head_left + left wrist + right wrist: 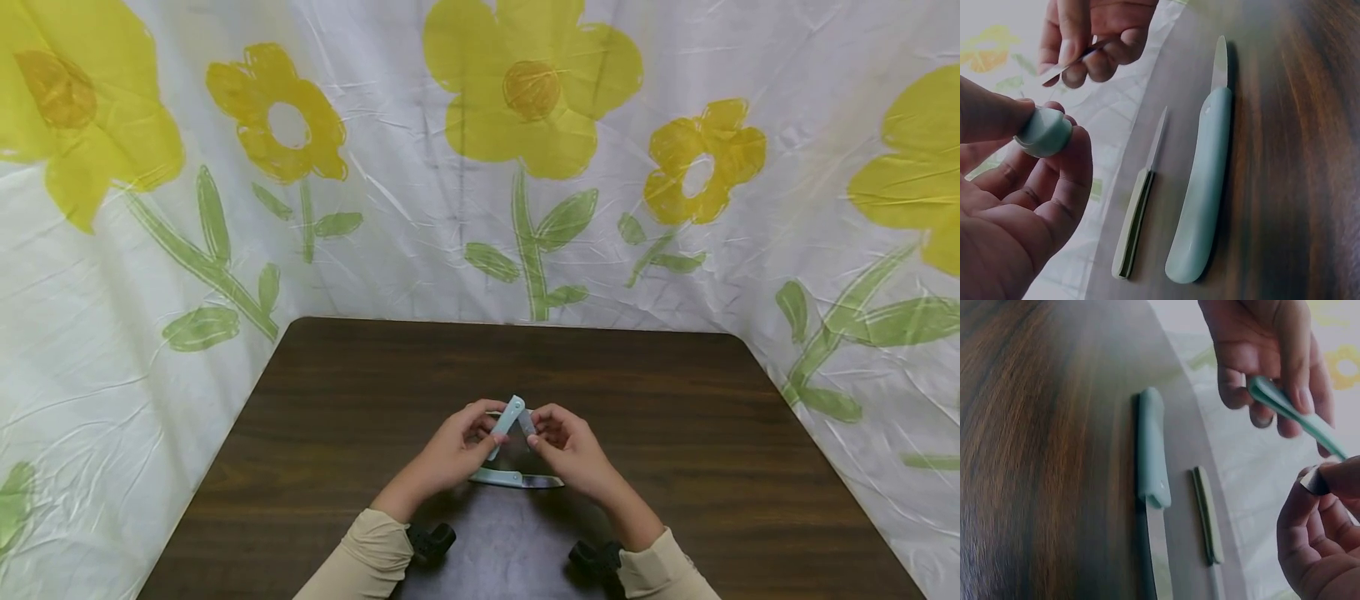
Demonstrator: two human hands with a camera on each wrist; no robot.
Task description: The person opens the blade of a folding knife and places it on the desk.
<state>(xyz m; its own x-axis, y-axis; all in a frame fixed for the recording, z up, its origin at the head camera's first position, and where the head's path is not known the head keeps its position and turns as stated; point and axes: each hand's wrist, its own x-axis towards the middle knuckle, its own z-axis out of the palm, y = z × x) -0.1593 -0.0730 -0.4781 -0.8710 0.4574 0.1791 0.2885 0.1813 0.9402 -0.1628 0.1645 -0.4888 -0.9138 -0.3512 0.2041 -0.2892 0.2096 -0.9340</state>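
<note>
Over the table, a folding knife with a light green handle [507, 419] is partly unfolded, handle and blade [527, 422] forming an angle. My left hand [453, 446] grips the handle, thumb on one side and fingers on the other. The blade's end [1314, 482] is pinched between thumb and fingers of my right hand [573, 454]. Below the hands lies a larger unfolded folding knife [1200, 181], its blade pointing right in the head view. Beside it, farther from me, lies a slimmer unfolded one [1134, 222] with a pale green handle, mostly hidden by the hands in the head view.
The dark wood-grain table [337, 383] has rounded far corners. A white cloth [390, 208] painted with yellow flowers hangs around its back and sides. Black straps with small cameras [431, 542] sit on both wrists, by the beige sleeves [367, 554].
</note>
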